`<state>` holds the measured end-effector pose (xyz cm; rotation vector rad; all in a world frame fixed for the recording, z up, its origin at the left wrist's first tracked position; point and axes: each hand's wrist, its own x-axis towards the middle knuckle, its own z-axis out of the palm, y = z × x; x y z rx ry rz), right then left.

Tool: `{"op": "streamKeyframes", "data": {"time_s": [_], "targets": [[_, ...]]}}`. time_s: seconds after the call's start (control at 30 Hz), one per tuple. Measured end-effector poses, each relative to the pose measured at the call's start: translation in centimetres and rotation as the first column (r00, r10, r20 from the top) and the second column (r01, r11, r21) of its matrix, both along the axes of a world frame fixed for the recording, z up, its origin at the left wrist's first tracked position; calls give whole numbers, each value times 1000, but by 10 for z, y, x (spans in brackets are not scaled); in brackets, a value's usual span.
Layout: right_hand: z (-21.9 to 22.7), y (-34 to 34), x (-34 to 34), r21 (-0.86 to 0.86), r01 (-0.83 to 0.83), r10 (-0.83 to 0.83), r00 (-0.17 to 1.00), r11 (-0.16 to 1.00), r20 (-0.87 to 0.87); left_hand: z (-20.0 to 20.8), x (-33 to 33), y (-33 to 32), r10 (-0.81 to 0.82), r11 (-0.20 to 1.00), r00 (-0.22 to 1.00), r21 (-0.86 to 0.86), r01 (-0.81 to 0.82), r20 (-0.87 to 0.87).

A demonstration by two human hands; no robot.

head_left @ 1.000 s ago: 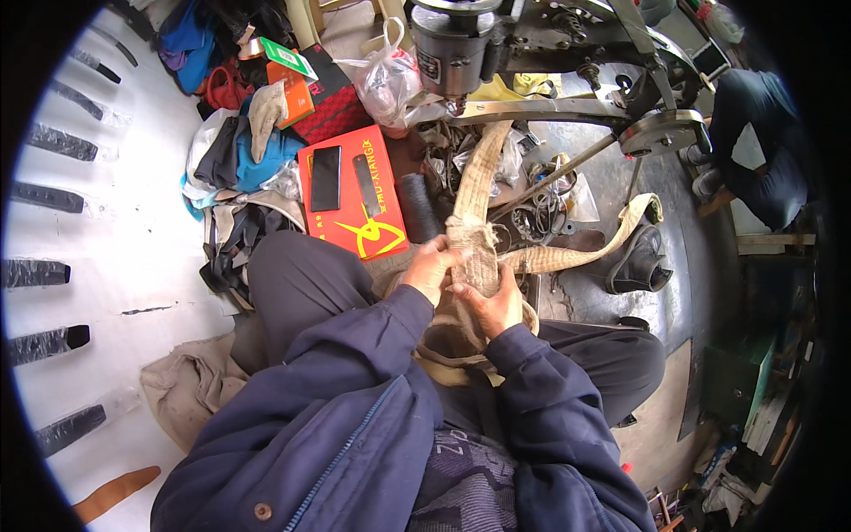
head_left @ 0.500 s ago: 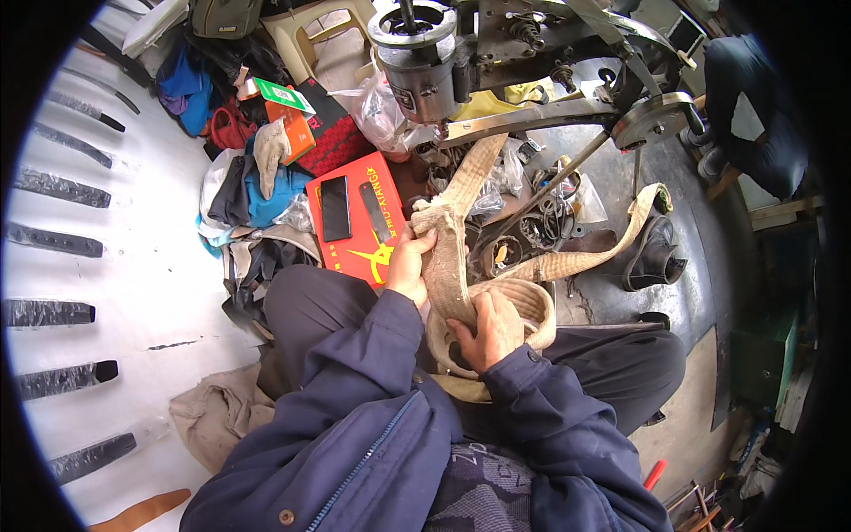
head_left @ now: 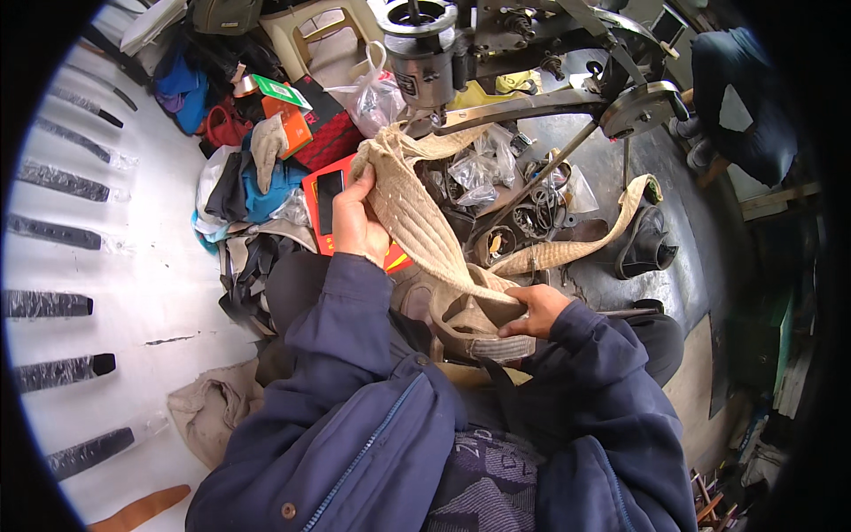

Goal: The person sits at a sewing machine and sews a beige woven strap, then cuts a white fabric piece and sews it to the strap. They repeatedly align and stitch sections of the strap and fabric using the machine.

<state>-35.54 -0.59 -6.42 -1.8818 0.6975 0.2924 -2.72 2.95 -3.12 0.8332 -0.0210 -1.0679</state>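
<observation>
Head view, clock positions taken from the centre. The item in hand, a cream quilted webbing strap [head_left: 412,211], runs from 11 o'clock to a coiled loop at 5 o'clock, over the lap; a further length reaches 2 o'clock beside a black shoe [head_left: 645,244]. A metal machine [head_left: 424,66] stands at 12 o'clock. At 10 o'clock a smartphone [head_left: 330,199] lies on a red box [head_left: 311,206], presumably to keep it within reach.

The left hand [head_left: 362,222], at 10 o'clock, pinches the strap near its raised end; its fingers are partly hidden. The right hand [head_left: 542,310], at 4 o'clock, pinches the strap at the loop. The spaced grips appear intended to hold the span flat.

Left forearm rises toward 11 o'clock, palm inward, thumb up. Right forearm angles toward 10 o'clock, thumb below the fingers.
</observation>
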Motion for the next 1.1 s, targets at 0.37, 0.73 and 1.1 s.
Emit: {"op": "streamKeyframes", "data": {"time_s": [0.37, 0.73, 1.1], "targets": [[60, -11, -24, -763, 495, -337, 863, 417, 376, 5, -8, 1, -44, 986, 986, -165, 17, -160], [-48, 118, 35, -382, 222, -312, 931, 897, -190, -26, -15, -7, -63, 998, 998, -8, 64, 20], [-63, 24, 17, 368, 576, -666, 719, 730, 196, -37, -18, 13, -172, 984, 984, 64, 169, 51]]}}
